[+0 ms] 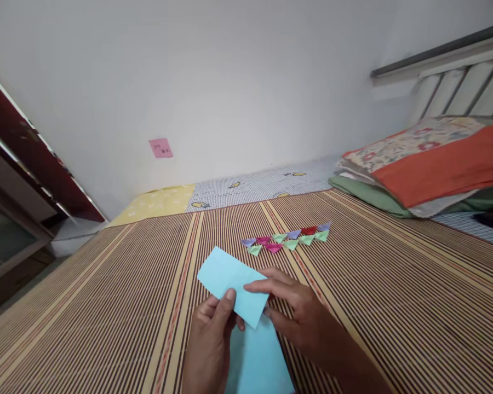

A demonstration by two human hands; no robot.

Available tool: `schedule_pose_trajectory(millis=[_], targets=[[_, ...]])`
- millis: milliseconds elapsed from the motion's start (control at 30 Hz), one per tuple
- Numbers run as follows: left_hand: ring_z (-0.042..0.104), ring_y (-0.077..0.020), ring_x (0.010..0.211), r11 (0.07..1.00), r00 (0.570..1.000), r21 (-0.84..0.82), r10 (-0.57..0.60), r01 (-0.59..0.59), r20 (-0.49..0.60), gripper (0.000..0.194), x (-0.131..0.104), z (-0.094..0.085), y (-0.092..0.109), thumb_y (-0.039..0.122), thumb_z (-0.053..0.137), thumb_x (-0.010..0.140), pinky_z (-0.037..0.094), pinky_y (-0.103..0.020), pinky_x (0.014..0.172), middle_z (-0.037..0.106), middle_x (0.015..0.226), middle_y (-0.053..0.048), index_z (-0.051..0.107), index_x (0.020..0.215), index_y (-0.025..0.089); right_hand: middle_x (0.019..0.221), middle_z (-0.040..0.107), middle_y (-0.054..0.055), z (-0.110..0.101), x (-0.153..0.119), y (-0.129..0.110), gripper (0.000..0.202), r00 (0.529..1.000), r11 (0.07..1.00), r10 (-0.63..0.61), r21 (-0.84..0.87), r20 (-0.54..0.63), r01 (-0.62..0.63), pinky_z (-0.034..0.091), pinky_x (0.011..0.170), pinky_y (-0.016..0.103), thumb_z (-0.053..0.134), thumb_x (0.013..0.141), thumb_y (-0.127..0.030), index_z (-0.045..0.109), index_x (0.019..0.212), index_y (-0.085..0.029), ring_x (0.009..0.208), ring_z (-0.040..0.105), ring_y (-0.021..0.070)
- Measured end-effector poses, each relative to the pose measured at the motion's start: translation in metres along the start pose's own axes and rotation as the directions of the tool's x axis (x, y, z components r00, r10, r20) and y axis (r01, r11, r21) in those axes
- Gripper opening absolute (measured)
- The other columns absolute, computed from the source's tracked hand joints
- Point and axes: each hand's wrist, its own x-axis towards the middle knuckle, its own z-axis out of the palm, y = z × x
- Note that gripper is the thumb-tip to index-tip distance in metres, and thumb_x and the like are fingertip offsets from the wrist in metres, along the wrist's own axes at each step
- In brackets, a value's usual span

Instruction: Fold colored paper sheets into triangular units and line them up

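Note:
A light blue sheet of paper [225, 268], rectangular and tilted, is held up between both hands. My left hand [209, 334] pinches its lower edge, thumb on top and fingers beneath. At the right end, my right hand [296, 306] has its index finger lying across the face, with other fingers partly behind the edge. Under the hands lies a larger light blue surface [265, 361], running off the bottom of the view. Beyond the sheet, several small folded paper boats [290, 244] in purple, pink, green and red stand in two rows on the striped mat.
A striped woven mat [107, 306] covers the bed. Folded bedding [435, 164] in orange, floral and green is piled at the right, near a white radiator [468, 90]. A pink note [161, 148] is stuck to the white wall [238, 82]. The bed's edge drops off at the left.

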Motion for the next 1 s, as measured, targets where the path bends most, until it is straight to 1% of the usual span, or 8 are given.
schedule_pose_trajectory(millis=[133,233,367,467,567,800,900,1000], targets=[[0.052,-0.0119,0.054,0.993,0.999,-0.118,-0.013,0.009,-0.037,0.033,-0.001,0.005,0.004,0.042,0.087,0.074,0.043,-0.022,0.053,0.063,0.059,0.0,0.07,0.07,0.015,0.108,0.069,0.005,0.006,0.005,-0.002,0.031,0.994,0.993,-0.078,0.082,-0.079,0.084,0.052,0.086,0.026,0.06,0.085,-0.002,0.079,0.098,-0.023,0.1,0.069,0.0176],[0.058,-0.0136,0.059,0.992,0.998,-0.118,0.027,-0.034,-0.056,0.03,0.0,0.001,0.003,0.041,0.087,0.075,0.049,-0.023,0.06,0.066,0.063,-0.001,0.073,0.073,0.015,0.106,0.07,0.006,0.009,0.008,-0.004,0.011,0.986,0.988,-0.1,0.104,-0.131,0.114,0.051,0.086,0.027,0.068,0.088,-0.014,0.077,0.088,-0.02,0.1,0.069,0.019],[0.067,-0.0176,0.071,0.993,0.991,-0.021,0.119,-0.12,-0.061,0.028,0.001,-0.006,-0.001,0.042,0.086,0.077,0.054,-0.027,0.075,0.075,0.076,-0.005,0.078,0.076,0.015,0.083,0.07,0.001,0.015,0.008,-0.006,0.013,0.97,0.992,0.038,0.128,-0.242,-0.007,0.05,0.073,0.026,0.065,0.092,-0.022,0.066,0.079,-0.02,0.08,0.068,0.017],[0.069,-0.0192,0.074,0.991,0.991,0.043,0.127,-0.125,-0.033,0.028,0.001,-0.004,-0.004,0.04,0.09,0.072,0.054,-0.028,0.076,0.078,0.079,-0.006,0.08,0.081,0.016,0.07,0.068,-0.001,0.02,0.007,-0.006,0.015,0.952,0.971,0.18,0.201,-0.248,-0.131,0.05,0.063,0.025,0.061,0.095,-0.027,0.06,0.081,-0.021,0.066,0.067,0.0161],[0.07,-0.0184,0.072,0.989,0.991,0.073,0.132,-0.13,-0.017,0.025,0.001,0.0,-0.007,0.036,0.092,0.069,0.054,-0.027,0.075,0.078,0.075,-0.004,0.08,0.079,0.017,0.07,0.07,-0.001,0.024,0.006,-0.006,0.015,0.936,0.952,0.24,0.253,-0.258,-0.175,0.051,0.063,0.026,0.061,0.094,-0.028,0.056,0.082,-0.022,0.067,0.07,0.0176],[0.063,-0.0129,0.065,0.987,0.984,0.001,0.158,-0.159,-0.081,0.026,0.003,0.006,-0.004,0.036,0.092,0.069,0.053,-0.021,0.07,0.073,0.069,-0.001,0.076,0.075,0.017,0.076,0.065,-0.001,0.027,0.009,0.004,0.007,0.905,0.953,0.216,0.279,-0.366,-0.115,0.05,0.062,0.027,0.063,0.088,-0.025,0.057,0.089,-0.021,0.068,0.064,0.0162],[0.056,-0.0108,0.055,0.988,0.985,-0.011,0.152,-0.153,-0.084,0.029,0.002,0.01,-0.002,0.039,0.091,0.07,0.049,-0.02,0.058,0.072,0.064,-0.001,0.073,0.076,0.018,0.086,0.069,0.001,0.022,0.009,0.006,0.022,0.924,0.94,0.248,0.301,-0.29,-0.158,0.053,0.07,0.031,0.063,0.085,-0.021,0.063,0.107,-0.02,0.078,0.067,0.0188],[0.057,-0.0116,0.054,0.983,0.986,0.093,0.161,-0.157,-0.036,0.026,0.0,0.01,-0.001,0.041,0.085,0.078,0.049,-0.02,0.057,0.073,0.064,-0.002,0.072,0.081,0.018,0.096,0.073,0.003,0.014,0.008,0.004,0.036,0.946,0.954,0.249,0.221,-0.207,-0.203,0.05,0.079,0.033,0.068,0.08,-0.019,0.068,0.116,-0.02,0.091,0.067,0.0211]])
